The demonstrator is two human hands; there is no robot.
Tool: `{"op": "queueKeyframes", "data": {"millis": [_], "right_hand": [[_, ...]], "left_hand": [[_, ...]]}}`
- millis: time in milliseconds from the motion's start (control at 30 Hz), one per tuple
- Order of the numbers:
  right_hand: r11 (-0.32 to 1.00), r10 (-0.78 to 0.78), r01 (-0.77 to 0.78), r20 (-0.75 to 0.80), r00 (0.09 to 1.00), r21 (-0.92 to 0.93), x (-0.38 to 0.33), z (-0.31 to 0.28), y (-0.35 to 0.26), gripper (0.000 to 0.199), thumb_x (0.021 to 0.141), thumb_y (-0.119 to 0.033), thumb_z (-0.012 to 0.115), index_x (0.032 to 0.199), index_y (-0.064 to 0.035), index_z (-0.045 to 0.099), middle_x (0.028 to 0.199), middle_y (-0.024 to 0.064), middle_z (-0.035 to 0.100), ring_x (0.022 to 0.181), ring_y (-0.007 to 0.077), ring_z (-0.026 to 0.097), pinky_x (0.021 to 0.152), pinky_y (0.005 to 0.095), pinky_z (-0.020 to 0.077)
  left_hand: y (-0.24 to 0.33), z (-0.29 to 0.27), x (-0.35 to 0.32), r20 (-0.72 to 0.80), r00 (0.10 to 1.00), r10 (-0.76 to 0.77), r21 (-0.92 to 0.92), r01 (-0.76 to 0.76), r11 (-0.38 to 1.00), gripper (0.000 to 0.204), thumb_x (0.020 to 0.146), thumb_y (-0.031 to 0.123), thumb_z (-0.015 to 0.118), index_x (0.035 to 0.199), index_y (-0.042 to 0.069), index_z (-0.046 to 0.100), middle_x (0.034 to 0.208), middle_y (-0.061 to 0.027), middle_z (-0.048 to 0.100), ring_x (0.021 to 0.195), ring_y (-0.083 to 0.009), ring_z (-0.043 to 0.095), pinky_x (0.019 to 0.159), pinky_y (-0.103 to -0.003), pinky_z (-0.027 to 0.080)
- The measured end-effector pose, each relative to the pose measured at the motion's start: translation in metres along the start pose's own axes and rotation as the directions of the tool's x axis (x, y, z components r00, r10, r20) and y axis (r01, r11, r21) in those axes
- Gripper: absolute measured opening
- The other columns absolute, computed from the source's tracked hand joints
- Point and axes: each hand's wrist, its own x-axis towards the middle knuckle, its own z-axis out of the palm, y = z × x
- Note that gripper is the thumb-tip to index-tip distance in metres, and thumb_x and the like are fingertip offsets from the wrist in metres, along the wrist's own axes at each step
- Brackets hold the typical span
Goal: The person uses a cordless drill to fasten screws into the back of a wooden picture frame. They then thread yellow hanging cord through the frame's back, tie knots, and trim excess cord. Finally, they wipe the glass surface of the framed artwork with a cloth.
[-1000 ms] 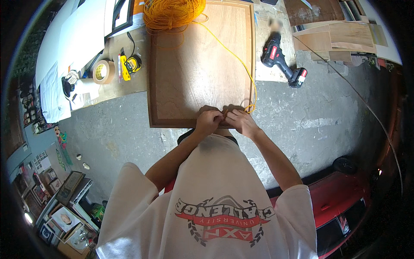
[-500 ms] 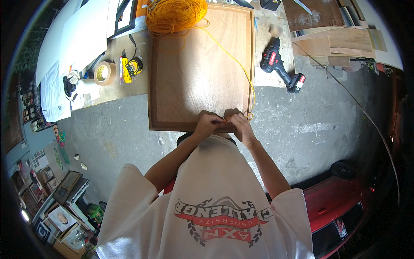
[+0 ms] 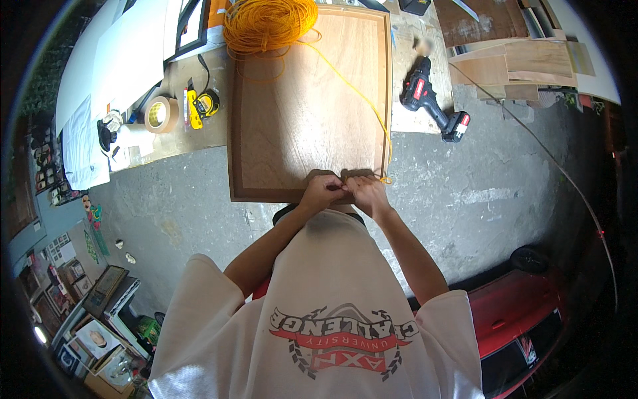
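- One orange cord lay heaped in a loose coil at the far left corner of a shallow wooden panel with a raised rim. From the heap a single strand ran along the panel's right side to a small loop at the near right corner, just beside the hand there.
- I saw the left hand's grip at the near rim, thumb and fingers pinched together, a fleck of orange at the tips.
- Close against it, the right hand's grip was closed on the same cord, fingers curled over the rim; the exact hold was hidden behind the knuckles.
- The panel rested on the desk, its near end jutting out over a grey concrete floor.
- Left of the panel lay a yellow tape measure, a yellow cutter beside it, and a tan roll of tape a little farther off.
- On the right sat a black and red drill, its battery end pointing toward the near edge.
- Beyond the drill, thin wooden boards were stacked.
- Farthest out, a red car stood at the lower right, and framed pictures leaned together at the lower left.
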Motion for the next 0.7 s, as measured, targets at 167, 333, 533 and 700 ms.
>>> {"op": "queueKeyframes", "data": {"millis": [167,333,533,700], "right_hand": [[0.919,0.147,-0.156,0.052,0.988,0.363,0.001,0.007,-0.001,0.015,0.097,-0.018,0.06,0.098,-0.0024,0.061,0.094,0.0158,0.069,0.092,0.0352,0.067,0.076,0.0431,0.0522],[0.82,0.339,-0.327,0.062,0.939,0.47,0.001,0.013,-0.012,0.011,0.099,-0.011,0.056,0.102,-0.0013,0.059,0.098,0.0218,0.067,0.093,0.0397,0.065,0.078,0.0447,0.0508],[0.752,0.384,-0.407,0.157,0.91,0.518,0.002,0.013,-0.015,0.026,0.105,-0.025,0.048,0.107,-0.0005,0.057,0.102,0.0254,0.066,0.098,0.0457,0.064,0.083,0.0493,0.0493],[0.725,0.368,-0.409,0.191,0.91,0.554,-0.004,0.013,-0.013,0.03,0.105,-0.028,0.047,0.106,0.0005,0.058,0.102,0.0274,0.067,0.099,0.0469,0.064,0.084,0.0504,0.0491]], "left_hand": [[-0.006,-0.004,0.003,-0.037,0.999,-0.007,0.035,0.009,0.999,0.02,0.08,0.015,0.079,0.088,-0.001,0.071,0.079,-0.009,0.071,0.073,-0.0137,0.065,0.069,-0.031,0.053],[-0.015,0.0,0.003,-0.035,0.998,-0.05,0.023,0.051,0.998,0.021,0.089,0.019,0.078,0.087,0.001,0.067,0.079,-0.0015,0.067,0.071,-0.0114,0.061,0.066,-0.029,0.051],[-0.014,0.007,-0.004,-0.07,0.996,-0.049,-0.227,0.032,0.973,0.015,0.089,0.013,0.074,0.095,0.002,0.066,0.087,-0.0029,0.067,0.08,-0.0103,0.062,0.072,-0.029,0.051],[-0.005,0.006,-0.016,0.069,0.984,-0.166,-0.239,0.178,0.955,0.013,0.095,0.015,0.07,0.101,0.003,0.066,0.091,-0.0017,0.065,0.081,-0.009,0.058,0.075,-0.027,0.048]]}}
